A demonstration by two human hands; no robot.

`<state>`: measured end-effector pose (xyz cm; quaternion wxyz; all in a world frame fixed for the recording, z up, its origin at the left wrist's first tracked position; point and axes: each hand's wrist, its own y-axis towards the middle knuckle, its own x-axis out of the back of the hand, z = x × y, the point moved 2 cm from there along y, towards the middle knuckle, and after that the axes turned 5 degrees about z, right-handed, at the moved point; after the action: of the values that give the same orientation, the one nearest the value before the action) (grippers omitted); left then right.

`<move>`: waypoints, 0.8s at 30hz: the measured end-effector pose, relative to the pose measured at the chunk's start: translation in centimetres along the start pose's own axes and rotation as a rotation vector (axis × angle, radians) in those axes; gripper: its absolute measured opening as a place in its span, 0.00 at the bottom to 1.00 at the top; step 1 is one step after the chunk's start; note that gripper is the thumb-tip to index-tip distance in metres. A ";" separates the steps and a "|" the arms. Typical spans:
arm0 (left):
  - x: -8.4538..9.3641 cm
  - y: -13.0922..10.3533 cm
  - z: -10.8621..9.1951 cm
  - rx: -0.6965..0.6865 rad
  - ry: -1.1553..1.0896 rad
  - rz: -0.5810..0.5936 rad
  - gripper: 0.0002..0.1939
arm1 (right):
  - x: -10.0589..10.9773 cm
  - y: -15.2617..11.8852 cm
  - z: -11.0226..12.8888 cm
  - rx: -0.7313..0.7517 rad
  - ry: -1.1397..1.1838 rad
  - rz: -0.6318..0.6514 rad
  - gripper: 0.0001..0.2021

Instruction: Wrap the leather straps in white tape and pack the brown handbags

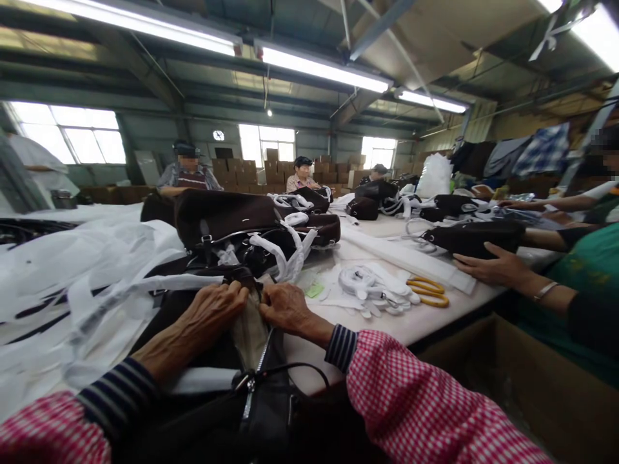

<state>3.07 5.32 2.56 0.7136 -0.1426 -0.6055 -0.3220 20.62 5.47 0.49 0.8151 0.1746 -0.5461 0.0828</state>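
— Head view: what do the hands hold?
— Left hand (213, 314) and right hand (285, 307), close together, both grip the open dark handbag (256, 393) on the table (416, 322) edge.
— Any writing?
— None readable; yellow scissors (428, 291) lie nearby.

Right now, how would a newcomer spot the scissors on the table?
Start at the long white table. Just right of the white gloves, near its front edge, lie the scissors. Their yellow handles are the only bright colour among the white wrappings and dark bags.

We see a dark brown leather handbag (251, 399), red-and-white checked sleeves (411, 406) over navy-striped cuffs (341, 348), yellow-handled scissors (428, 291) and white plastic wrapping (87, 277) on our white table (420, 322).
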 end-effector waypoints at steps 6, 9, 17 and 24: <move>0.6 0.4 0.4 0.083 -0.070 0.096 0.14 | -0.3 0.1 -0.2 0.008 -0.002 -0.020 0.08; 0.8 0.3 0.2 0.093 -0.091 0.115 0.14 | -0.3 0.0 -0.1 -0.001 0.004 -0.022 0.08; 1.8 0.2 -0.4 0.154 0.011 0.136 0.15 | -0.3 -0.1 -0.2 0.000 0.033 -0.027 0.06; 0.3 -2.4 -0.3 -0.068 -0.244 0.044 0.11 | -1.0 -0.1 -0.4 -0.029 0.044 -0.049 0.05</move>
<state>1.81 3.29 2.36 0.6363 -0.2180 -0.6732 -0.3072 20.57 5.62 -0.60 0.8312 0.1741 -0.5247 0.0588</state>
